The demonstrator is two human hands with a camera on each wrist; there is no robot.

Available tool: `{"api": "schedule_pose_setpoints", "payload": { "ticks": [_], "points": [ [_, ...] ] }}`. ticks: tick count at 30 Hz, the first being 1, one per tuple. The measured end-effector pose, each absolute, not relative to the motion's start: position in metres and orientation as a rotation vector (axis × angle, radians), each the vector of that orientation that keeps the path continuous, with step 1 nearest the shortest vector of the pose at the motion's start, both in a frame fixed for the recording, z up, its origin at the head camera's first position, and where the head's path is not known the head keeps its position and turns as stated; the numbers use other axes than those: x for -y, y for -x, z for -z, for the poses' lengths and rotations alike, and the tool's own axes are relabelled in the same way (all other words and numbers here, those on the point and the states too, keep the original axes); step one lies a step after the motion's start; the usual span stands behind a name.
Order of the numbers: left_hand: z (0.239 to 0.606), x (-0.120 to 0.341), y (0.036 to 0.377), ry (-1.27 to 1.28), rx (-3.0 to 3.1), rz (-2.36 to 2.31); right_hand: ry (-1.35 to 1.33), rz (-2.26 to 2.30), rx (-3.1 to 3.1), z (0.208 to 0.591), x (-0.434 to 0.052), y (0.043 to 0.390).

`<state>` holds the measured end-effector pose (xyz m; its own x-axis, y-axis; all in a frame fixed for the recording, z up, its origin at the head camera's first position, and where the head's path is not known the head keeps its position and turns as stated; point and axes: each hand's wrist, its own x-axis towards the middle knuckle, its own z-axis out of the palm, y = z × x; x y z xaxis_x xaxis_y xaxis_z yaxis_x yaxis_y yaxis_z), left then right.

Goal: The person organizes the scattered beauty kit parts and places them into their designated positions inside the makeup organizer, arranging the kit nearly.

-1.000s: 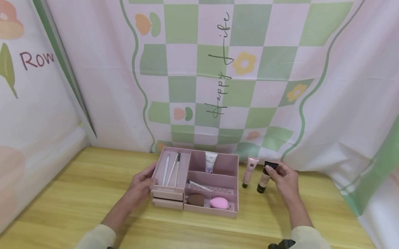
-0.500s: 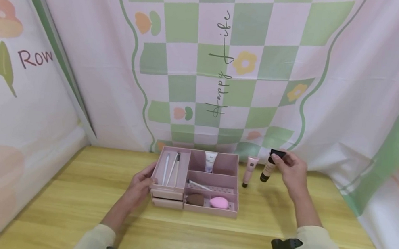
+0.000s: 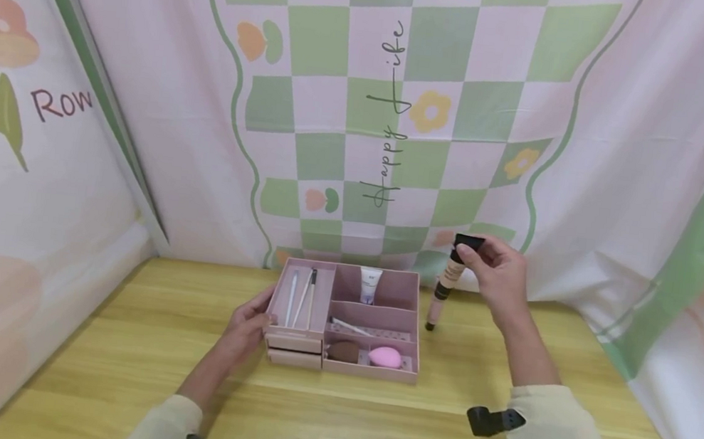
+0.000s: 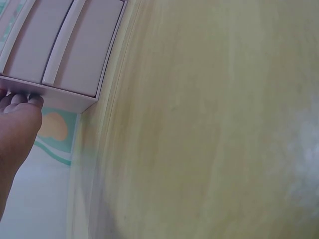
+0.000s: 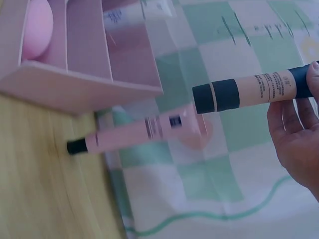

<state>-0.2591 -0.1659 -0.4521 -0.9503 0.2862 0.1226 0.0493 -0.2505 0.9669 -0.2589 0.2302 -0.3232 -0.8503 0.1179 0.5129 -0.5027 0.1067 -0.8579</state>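
A pink makeup organizer (image 3: 368, 373) stands on the table, with drawers at its front left. My left hand (image 3: 246, 330) holds its left side, the thumb at the edge; in the left wrist view the curled fingers meet the side wall. My right hand (image 3: 503, 278) pinches a beige foundation tube (image 3: 451, 273) by its black flat end, held in the air with the black cap downward. Behind it, partly covered in the head view, a pink tube (image 5: 134, 133) with a black cap stands right of the organizer.
The organizer holds several thin brushes or pencils (image 3: 301, 300), a white tube (image 3: 368, 286), a slim white stick (image 3: 350, 327), a brown sponge (image 3: 344, 352) and a pink sponge (image 3: 385, 357). A checkered curtain (image 3: 385, 144) hangs behind the wooden table (image 3: 330, 425).
My right hand has lifted the foundation tube off the table and carried it up, then left, in front of the pink tube. The left hand stays at the organizer.
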Motion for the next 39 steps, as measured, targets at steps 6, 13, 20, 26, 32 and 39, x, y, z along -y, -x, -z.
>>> {"api": "schedule_pose_setpoints", "payload": {
  "ticks": [6, 13, 20, 26, 32, 39],
  "points": [
    [0.452, 0.167, 0.259, -0.403, -1.820, -2.333, -0.420, -1.751, 2.023, 0.330, -0.202, 0.270],
    [0.452, 0.167, 0.259, -0.401, -1.836, -2.334, -0.345, -1.809, 2.073, 0.355, -0.171, 0.288],
    [0.452, 0.165, 0.258, -0.393, -1.838, -2.343, -0.334, -1.790, 2.107, 0.379, -0.156, 0.301],
    [0.451, 0.166, 0.259, -0.405, -1.813, -2.339, -0.272, -1.764, 2.214, 0.394, -0.154, 0.304],
    [0.450, 0.164, 0.258, -0.422, -1.818, -2.337, -0.291, -1.652, 2.325, 0.407, -0.156, 0.304],
    [0.451, 0.165, 0.258, -0.398, -1.820, -2.341, -0.284, -1.605, 2.353, 0.408, -0.156, 0.304]
  ]
}}
